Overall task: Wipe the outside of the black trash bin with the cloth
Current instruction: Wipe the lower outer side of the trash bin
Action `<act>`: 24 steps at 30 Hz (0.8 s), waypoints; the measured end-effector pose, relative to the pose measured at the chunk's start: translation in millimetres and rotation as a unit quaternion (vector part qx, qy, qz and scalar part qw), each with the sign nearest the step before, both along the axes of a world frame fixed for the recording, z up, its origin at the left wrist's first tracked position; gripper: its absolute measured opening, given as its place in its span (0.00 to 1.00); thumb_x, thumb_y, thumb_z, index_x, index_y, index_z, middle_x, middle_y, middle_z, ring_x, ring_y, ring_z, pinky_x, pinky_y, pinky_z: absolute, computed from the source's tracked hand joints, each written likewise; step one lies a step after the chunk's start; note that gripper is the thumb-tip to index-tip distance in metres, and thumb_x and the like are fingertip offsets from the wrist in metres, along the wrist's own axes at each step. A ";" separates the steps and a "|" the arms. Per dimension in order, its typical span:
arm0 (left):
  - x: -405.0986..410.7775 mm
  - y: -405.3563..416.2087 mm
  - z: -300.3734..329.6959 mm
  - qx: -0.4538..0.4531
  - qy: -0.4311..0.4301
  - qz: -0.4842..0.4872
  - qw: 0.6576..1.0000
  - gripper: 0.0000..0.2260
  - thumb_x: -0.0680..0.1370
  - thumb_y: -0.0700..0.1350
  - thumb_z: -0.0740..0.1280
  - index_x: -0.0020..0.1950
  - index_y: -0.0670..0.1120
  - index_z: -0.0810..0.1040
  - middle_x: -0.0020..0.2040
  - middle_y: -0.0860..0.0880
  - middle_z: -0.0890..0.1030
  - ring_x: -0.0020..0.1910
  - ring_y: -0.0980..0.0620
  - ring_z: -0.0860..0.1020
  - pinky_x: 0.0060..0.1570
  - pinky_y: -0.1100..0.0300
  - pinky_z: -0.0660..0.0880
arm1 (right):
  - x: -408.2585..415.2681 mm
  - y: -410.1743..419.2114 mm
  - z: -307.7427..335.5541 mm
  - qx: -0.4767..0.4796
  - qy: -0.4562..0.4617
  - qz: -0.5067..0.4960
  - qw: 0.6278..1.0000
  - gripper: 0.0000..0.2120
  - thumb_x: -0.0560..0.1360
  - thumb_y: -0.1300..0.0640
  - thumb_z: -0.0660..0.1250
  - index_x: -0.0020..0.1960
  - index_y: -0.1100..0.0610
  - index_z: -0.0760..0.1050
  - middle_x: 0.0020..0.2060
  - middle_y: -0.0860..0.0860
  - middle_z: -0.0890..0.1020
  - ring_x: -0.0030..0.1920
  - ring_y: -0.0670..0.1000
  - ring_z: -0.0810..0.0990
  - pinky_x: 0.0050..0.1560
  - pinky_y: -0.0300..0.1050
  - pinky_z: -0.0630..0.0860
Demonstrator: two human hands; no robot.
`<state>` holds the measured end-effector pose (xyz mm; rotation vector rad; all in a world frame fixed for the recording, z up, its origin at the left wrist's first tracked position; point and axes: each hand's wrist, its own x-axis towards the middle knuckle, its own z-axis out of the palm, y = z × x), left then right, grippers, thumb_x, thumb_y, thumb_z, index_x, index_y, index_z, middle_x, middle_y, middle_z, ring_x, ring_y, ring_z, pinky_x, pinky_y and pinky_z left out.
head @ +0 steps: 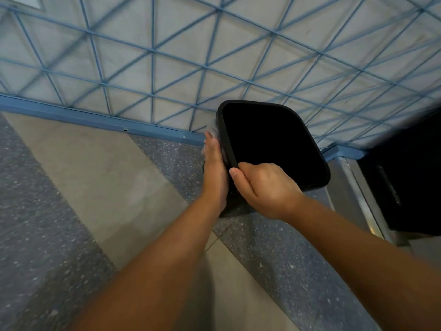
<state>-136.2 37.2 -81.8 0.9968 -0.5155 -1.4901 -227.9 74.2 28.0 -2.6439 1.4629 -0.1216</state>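
Note:
The black trash bin (274, 139) stands on the floor against the wall, its square opening facing up at me. A pale cloth (212, 130) lies against the bin's left outer side. My left hand (214, 168) presses the cloth flat on that side with straight fingers, and only the cloth's upper edge shows past the fingertips. My right hand (265, 187) grips the near rim of the bin, fingers curled over the edge and thumb pointing left.
A wall with a blue diamond lattice (152, 68) runs behind the bin, with a blue baseboard (95, 118) at its foot. A metal door sill (362, 201) and a dark opening (410, 175) lie to the right. Grey speckled and beige floor tiles (95, 177) spread to the left.

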 end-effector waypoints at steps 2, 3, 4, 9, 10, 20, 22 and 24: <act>-4.1 20.0 14.0 -0.032 -0.022 0.013 0.999 0.44 0.70 0.81 0.59 0.81 0.60 0.65 0.81 0.54 0.67 0.81 0.54 0.64 0.82 0.46 0.59 | -1.3 0.2 -0.6 -0.001 0.000 0.003 1.000 0.20 0.77 0.41 0.42 0.37 0.51 0.63 0.28 0.51 0.73 0.30 0.58 0.76 0.32 0.50 0.69; -7.5 26.2 13.4 -0.060 -0.025 0.024 0.998 0.41 0.74 0.78 0.58 0.82 0.59 0.63 0.82 0.55 0.65 0.82 0.54 0.62 0.83 0.46 0.56 | -2.0 0.4 -1.1 -0.002 0.003 0.007 1.000 0.20 0.77 0.41 0.42 0.37 0.51 0.63 0.29 0.53 0.75 0.31 0.59 0.77 0.32 0.51 0.70; -10.3 28.1 9.1 -0.078 -0.028 0.032 0.996 0.39 0.75 0.77 0.58 0.82 0.59 0.63 0.83 0.55 0.64 0.83 0.54 0.60 0.83 0.45 0.55 | -2.4 1.3 -1.6 -0.008 0.008 0.010 1.000 0.20 0.77 0.41 0.42 0.37 0.51 0.63 0.29 0.54 0.76 0.30 0.59 0.77 0.32 0.50 0.70; 1.3 4.6 7.9 -0.042 -0.024 0.031 0.998 0.42 0.73 0.78 0.59 0.81 0.55 0.67 0.81 0.51 0.68 0.82 0.52 0.63 0.82 0.45 0.58 | -1.5 -1.6 -2.8 -0.022 0.014 0.023 0.999 0.19 0.78 0.42 0.42 0.37 0.51 0.63 0.28 0.53 0.77 0.28 0.58 0.77 0.30 0.47 0.66; -1.0 13.1 13.4 -0.055 -0.034 0.038 0.997 0.39 0.76 0.74 0.57 0.82 0.54 0.64 0.82 0.52 0.66 0.82 0.54 0.62 0.83 0.47 0.57 | -1.3 -1.8 -2.3 -0.024 0.016 0.024 0.999 0.19 0.78 0.42 0.43 0.37 0.51 0.63 0.28 0.54 0.77 0.29 0.59 0.77 0.30 0.47 0.67; -5.6 12.2 8.3 -0.097 -0.052 0.053 0.993 0.35 0.79 0.68 0.56 0.83 0.53 0.62 0.83 0.54 0.64 0.83 0.56 0.59 0.84 0.49 0.55 | -1.7 -2.4 -1.9 -0.027 0.020 0.025 0.999 0.19 0.78 0.42 0.44 0.36 0.51 0.62 0.26 0.52 0.75 0.27 0.58 0.76 0.30 0.45 0.63; -3.3 12.7 -2.8 -0.077 -0.042 0.061 0.994 0.35 0.78 0.66 0.56 0.82 0.50 0.65 0.81 0.50 0.69 0.81 0.53 0.64 0.83 0.49 0.59 | -2.2 -1.0 -2.2 -0.027 0.024 0.024 0.999 0.19 0.78 0.42 0.43 0.36 0.51 0.62 0.26 0.51 0.74 0.27 0.57 0.76 0.30 0.45 0.62; 2.3 1.6 -7.5 -0.040 0.005 0.039 0.998 0.36 0.76 0.68 0.58 0.79 0.49 0.71 0.77 0.47 0.75 0.77 0.50 0.72 0.80 0.46 0.65 | -1.9 -1.0 -3.2 -0.034 0.023 0.025 0.999 0.19 0.78 0.42 0.43 0.36 0.51 0.62 0.25 0.51 0.73 0.26 0.58 0.75 0.30 0.45 0.62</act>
